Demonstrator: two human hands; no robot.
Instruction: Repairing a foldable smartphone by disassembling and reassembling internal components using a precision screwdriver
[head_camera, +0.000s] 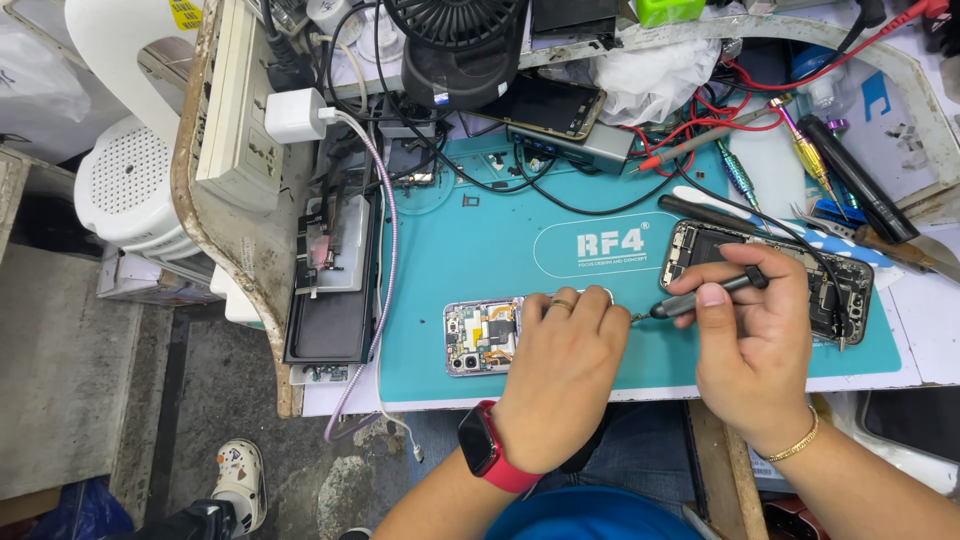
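Under the left hand (562, 375) lies an opened phone (484, 335) with its back off, its circuit boards showing just beyond the fingertips; the palm and curled fingers press down on its near half and pin it to the teal work mat (470, 250). Just beside that hand, the right hand (752, 340) pinches a slim grey screwdriver (700, 297) between thumb and forefinger, its tip pointing at the left hand's knuckles. Behind the right hand, partly hidden by it, rests a second opened phone (850, 290). Farther off beyond that hand lie more screwdrivers (805, 150) and red probe leads (740, 125). Beyond the left hand stands a black fan (455, 40).
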